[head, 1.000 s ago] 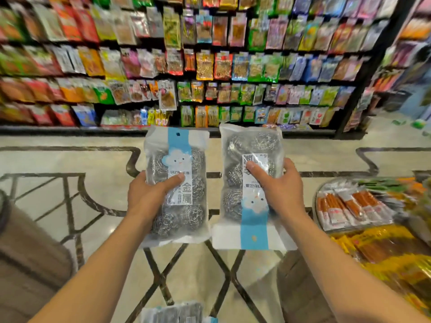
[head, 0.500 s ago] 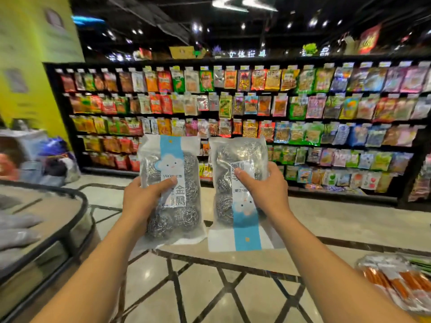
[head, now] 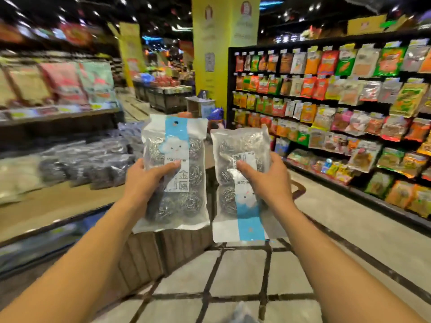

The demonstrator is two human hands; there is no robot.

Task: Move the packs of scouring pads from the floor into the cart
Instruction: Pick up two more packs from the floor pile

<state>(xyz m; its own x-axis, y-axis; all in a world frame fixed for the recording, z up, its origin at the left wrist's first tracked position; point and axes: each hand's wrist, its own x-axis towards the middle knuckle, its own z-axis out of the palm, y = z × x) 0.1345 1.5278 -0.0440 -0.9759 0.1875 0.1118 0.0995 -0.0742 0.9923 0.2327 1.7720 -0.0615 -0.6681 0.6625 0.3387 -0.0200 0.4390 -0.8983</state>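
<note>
Two clear packs of steel scouring balls held up side by side in mid-air, the upright pack clasped by the left hand, the inverted pack by the right hand, before a snack shelf.

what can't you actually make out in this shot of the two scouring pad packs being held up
Head view only:
- Cart: not identifiable anywhere in frame; the pack in the left hand, the pack in the right hand and both arms block the middle.
- Small print on the left pack: the thumb covers part, and the rest is too small.
- Right pack: label upside down, partly under the thumb.
- Shelves on the left: motion blur smears the goods.
- Object at the bottom edge: cut off and blurred.
</note>
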